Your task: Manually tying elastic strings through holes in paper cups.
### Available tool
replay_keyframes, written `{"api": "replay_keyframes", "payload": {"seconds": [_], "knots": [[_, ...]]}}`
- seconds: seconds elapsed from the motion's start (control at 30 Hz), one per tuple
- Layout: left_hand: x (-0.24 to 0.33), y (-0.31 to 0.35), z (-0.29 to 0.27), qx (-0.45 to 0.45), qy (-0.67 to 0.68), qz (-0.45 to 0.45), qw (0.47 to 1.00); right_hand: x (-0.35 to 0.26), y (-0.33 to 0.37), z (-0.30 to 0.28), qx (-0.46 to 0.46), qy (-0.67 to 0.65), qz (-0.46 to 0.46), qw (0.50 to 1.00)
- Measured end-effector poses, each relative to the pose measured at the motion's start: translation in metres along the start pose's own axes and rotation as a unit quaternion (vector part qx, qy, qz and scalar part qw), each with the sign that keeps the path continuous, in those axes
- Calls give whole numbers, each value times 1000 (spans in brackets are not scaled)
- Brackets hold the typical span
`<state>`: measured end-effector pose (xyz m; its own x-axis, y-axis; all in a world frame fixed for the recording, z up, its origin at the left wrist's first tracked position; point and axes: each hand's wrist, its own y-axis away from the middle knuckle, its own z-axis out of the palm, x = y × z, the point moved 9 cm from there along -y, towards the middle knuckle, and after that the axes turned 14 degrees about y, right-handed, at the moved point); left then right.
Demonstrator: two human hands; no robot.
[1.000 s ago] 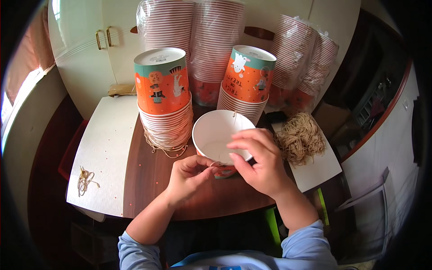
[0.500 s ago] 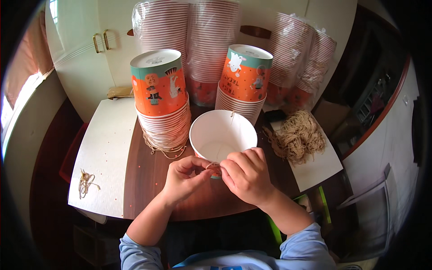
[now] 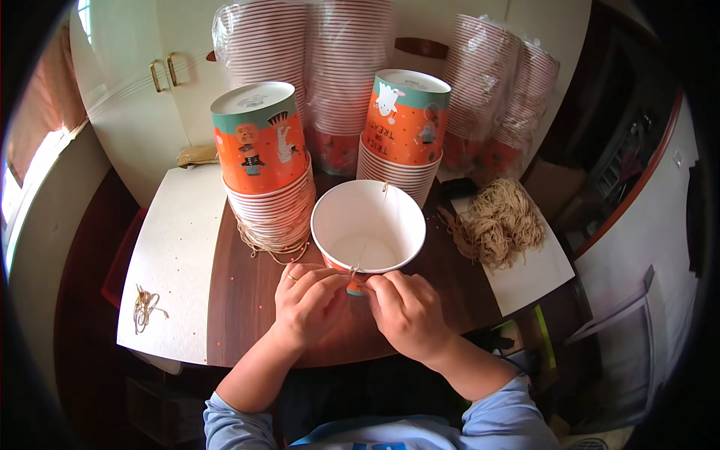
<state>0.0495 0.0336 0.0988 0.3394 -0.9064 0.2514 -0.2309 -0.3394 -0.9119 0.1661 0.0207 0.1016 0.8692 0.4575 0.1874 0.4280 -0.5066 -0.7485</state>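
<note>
An upright paper bucket, white inside with orange and green outside, stands open in front of me at the table's middle. A thin beige cord is looped at its near rim, and another bit of cord shows at the far rim. My left hand, with a ring on one finger, pinches the cord just below the near rim. Opposite it, my right hand pinches the other side of the cord. The fingertips partly hide the cord ends and the bucket's front.
Behind stand two upside-down bucket stacks, the left stack draped with cord and the right stack. Plastic-wrapped bucket stacks rise farther back. A tangled heap of cord lies right; a small cord bundle lies left on the table.
Both hands have drawn level below the near rim. My left hand has turned over, knuckles up, and its fingers have closed. The cord now sits tighter at the rim.
</note>
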Motion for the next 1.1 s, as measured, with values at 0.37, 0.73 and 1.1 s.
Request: {"api": "replay_keyframes", "payload": {"seconds": [0.37,0.73,1.1], "knots": [[-74,59,36,113,543,-468,688,6,7,23,13,-92,154,984],[-84,62,30,149,521,-478,691,16,13,66,9,-362,292,885],[-79,61,27,139,502,-488,701,12,19,90,-71,-568,365,734]]}}
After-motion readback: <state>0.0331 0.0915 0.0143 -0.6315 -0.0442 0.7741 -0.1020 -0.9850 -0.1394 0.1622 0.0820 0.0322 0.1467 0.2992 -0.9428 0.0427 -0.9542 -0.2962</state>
